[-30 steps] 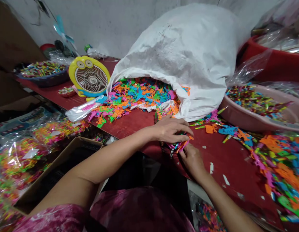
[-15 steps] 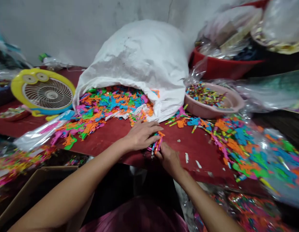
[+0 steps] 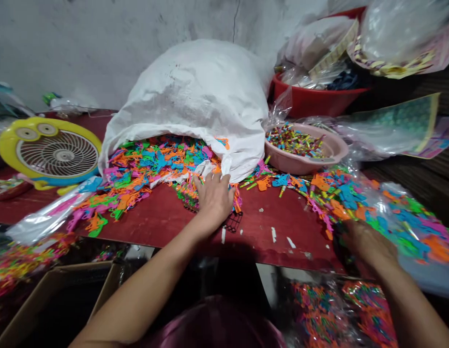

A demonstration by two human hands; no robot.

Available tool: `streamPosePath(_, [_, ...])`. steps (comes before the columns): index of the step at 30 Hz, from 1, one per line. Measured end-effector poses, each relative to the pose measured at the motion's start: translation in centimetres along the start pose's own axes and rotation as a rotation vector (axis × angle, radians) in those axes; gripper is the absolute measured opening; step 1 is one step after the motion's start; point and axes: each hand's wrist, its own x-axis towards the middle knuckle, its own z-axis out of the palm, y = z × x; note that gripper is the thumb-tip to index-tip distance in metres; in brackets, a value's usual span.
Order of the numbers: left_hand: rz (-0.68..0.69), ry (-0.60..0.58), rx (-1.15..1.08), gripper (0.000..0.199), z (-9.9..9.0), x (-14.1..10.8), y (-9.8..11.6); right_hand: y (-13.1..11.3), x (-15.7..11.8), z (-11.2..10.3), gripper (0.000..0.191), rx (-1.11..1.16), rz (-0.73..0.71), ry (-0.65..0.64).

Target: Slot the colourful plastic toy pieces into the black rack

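Observation:
My left hand [image 3: 215,197] lies palm down with its fingers spread, over a black grid-like piece [image 3: 232,223] and small coloured plastic pieces [image 3: 188,193] at the mouth of a white sack [image 3: 202,92]. Out of the sack spills a heap of bright toy guns [image 3: 162,157]. Over at the table's right edge is my right hand [image 3: 371,244], beside a pile of coloured toy guns and small whistle-like tubes [image 3: 355,198]. Its fingers are dark and blurred, so what they touch is unclear.
A pink basin [image 3: 300,164] of small tubes stands right of the sack, with a red tub [image 3: 319,96] behind. At left are a yellow fan [image 3: 61,150] and a clear plastic bag [image 3: 46,215]. Below the red table [image 3: 275,217] sit a cardboard box [image 3: 52,299] and filled bags [image 3: 315,309].
My right hand has left the small pieces beside my left hand and moved right to the table edge. My left hand has spread out over the pieces. The view has shifted slightly.

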Motion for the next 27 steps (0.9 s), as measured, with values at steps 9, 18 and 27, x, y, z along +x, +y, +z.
streamPosePath(9, [0.147,-0.135,-0.097,0.05,-2.3,2.5,-4.5,2.6,2.1,3.7,0.017,0.114,-0.057,0.005])
streamPosePath(18, [0.146,-0.129,0.147,0.044,-1.1,1.7,-5.1,1.8,1.4,2.5,0.024,0.261,-0.051,0.121])
streamPosePath(27, [-0.013,-0.21,0.28,0.053,-2.1,1.1,-1.8,-7.7,-1.4,0.1,0.043,1.15,-0.046,0.214])
